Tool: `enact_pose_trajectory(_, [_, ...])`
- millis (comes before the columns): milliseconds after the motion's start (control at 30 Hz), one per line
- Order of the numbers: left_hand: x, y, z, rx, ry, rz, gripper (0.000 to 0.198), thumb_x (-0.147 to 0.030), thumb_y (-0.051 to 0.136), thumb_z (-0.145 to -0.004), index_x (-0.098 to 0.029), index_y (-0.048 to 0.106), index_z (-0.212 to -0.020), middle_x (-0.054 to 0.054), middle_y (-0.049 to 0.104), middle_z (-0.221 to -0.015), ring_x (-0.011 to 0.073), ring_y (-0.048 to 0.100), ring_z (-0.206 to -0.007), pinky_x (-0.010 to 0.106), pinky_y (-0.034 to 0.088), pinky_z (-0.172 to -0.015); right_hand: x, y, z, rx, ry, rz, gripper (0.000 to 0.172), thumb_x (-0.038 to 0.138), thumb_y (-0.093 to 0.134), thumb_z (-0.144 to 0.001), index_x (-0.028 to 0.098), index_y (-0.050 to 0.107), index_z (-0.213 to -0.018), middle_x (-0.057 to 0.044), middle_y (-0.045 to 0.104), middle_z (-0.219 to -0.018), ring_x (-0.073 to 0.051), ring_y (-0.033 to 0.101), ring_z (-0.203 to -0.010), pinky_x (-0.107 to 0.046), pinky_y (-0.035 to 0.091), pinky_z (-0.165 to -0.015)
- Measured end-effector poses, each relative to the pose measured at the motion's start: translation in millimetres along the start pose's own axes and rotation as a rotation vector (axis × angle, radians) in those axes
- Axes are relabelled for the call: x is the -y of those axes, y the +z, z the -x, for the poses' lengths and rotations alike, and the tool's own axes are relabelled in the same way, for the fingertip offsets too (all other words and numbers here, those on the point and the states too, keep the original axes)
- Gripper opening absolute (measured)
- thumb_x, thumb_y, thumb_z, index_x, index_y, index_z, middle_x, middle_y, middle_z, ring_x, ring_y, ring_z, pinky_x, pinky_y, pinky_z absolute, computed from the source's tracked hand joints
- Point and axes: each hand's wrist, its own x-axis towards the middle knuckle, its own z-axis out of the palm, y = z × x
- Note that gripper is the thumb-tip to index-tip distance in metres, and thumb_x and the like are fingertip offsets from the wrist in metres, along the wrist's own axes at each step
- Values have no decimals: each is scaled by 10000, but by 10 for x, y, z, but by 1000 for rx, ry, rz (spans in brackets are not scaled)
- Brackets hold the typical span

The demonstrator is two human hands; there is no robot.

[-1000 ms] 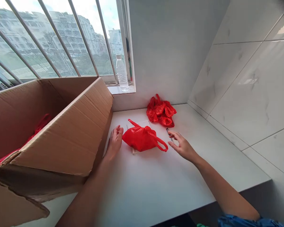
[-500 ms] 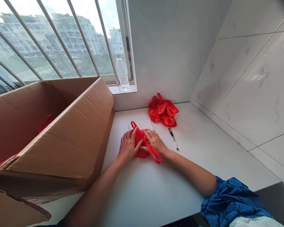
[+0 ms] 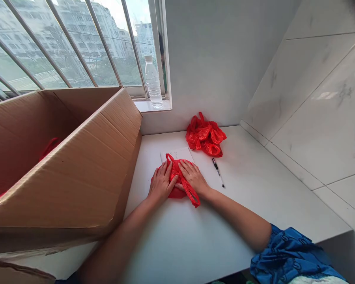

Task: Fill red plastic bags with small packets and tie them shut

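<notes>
In your head camera view, your left hand (image 3: 162,183) and your right hand (image 3: 193,177) both lie palm down on a red plastic bag (image 3: 177,175). The bag sits on the table (image 3: 177,244), towards the back edge and near the left side, where a cardboard box (image 3: 62,165) stands. Your fingers (image 3: 168,173) are stretched out and slightly spread, flat on the bag, and neither hand is curled or clamped on it. The two hands nearly meet over the middle of the bag, with your left thumb close under your right fingertips.

The bag's long axis runs on a slant, from one handle loop (image 3: 170,159) up and left towards the back edge, to the other handle loop (image 3: 194,199) down and right towards the front edge. Your left hand is nearer the upper loop and your right hand is nearer the lower one, which trails out past the heel of that hand.

The bag overlaps a sheet of paper (image 3: 176,154) behind it. A pen (image 3: 218,172) lies just to the right of your right hand, and a second bunched red bag (image 3: 205,139) sits by the back edge. A water bottle (image 3: 152,82) stands on the window sill (image 3: 152,105), and your blue sleeve (image 3: 290,256) shows at the lower right
</notes>
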Motion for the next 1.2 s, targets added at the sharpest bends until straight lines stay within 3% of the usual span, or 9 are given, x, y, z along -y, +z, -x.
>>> enact_pose_trajectory(400, [23, 51, 7, -33, 4, 3, 625, -523, 305, -1019, -205, 310, -1557, 120, 322, -1604, 269, 262, -1498, 499, 211, -1212, -14, 16, 0, -14, -4, -28, 775, 590, 566, -918, 123, 397, -1513, -160, 415, -1549, -323, 334, -1462, -532, 262, -1207])
enact_pose_trajectory(767, [42, 40, 10, -104, 20, 74, 553, -489, 399, -998, -194, 463, -1461, 118, 426, -1545, 280, 338, -1455, 493, 259, -1194, 9, -5, 4, -41, 9, -103, 711, 550, 620, -898, 135, 474, -1457, -155, 473, -1511, -321, 373, -1439, -531, 268, -1206])
enact_pose_trajectory(900, [36, -30, 26, -164, 69, 200, 471, -453, 487, -968, -204, 556, -1361, 107, 593, -1381, 275, 462, -1351, 476, 332, -1145, -4, -133, -9, -60, 30, -358, 715, 458, 753, -811, 148, 511, -1408, -153, 547, -1445, -312, 440, -1390, -525, 294, -1187])
enact_pose_trajectory(1000, [-16, -142, 76, -214, 91, 318, 387, -394, 545, -940, -219, 606, -1279, 85, 678, -1227, 264, 562, -1215, 480, 318, -1146, -5, -325, -18, -51, 126, -683, 627, 411, 747, -811, 168, 546, -1353, -124, 663, -1268, -276, 596, -1211, -471, 442, -1068])
enact_pose_trajectory(1100, [-147, -345, 156, -223, 38, 517, 406, -355, 539, -939, -233, 557, -1327, 73, 692, -1127, 234, 629, -1079, 417, 433, -1036, 5, -579, -12, -5, 221, -997, 597, 404, 722, -832, 187, 525, -1352, -44, 709, -996, -214, 680, -954, -397, 525, -911])
enact_pose_trajectory(1200, [-378, -663, 255, -184, 26, 600, 542, -387, 545, -942, -260, 409, -1451, 61, 666, -1093, 202, 644, -999, 342, 505, -896, 49, -869, 24, 47, 231, -1156, 585, 389, 773, -792, 213, 539, -1298, 8, 671, -878, -188, 668, -876, -360, 528, -859])
